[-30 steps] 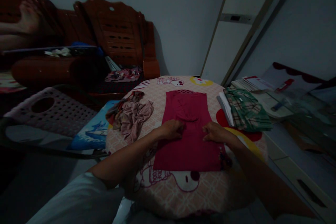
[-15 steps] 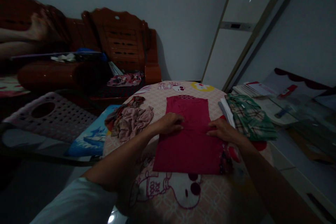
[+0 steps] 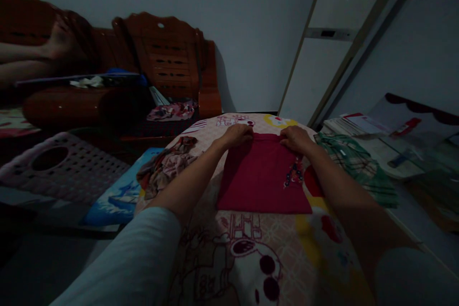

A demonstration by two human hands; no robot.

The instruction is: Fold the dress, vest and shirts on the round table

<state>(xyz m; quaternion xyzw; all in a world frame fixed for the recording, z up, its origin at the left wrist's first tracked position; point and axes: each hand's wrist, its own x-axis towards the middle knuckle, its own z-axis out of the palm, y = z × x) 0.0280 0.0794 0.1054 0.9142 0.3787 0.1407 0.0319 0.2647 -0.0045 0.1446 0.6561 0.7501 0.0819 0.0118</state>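
Observation:
A magenta shirt lies folded into a flat block on the cloth-covered round table, with a dark floral print near its right side. My left hand is closed on the far left corner, fingers curled over the edge. At the far right corner, my right hand grips the same edge in a similar way. The fingertips are partly hidden. Left of my left forearm is a crumpled brown and pinkish garment. Beyond my right forearm lies a folded green plaid shirt.
A patterned tablecloth covers the table. To the left stand a woven chair and a blue printed item. Behind is a wooden sofa, with a person's bare foot at far left. Papers lie at right.
Both hands have moved away from me, from the shirt's middle to its far edge. The shirt is now folded shorter, its print higher up, and the lacy far edge no longer shows.

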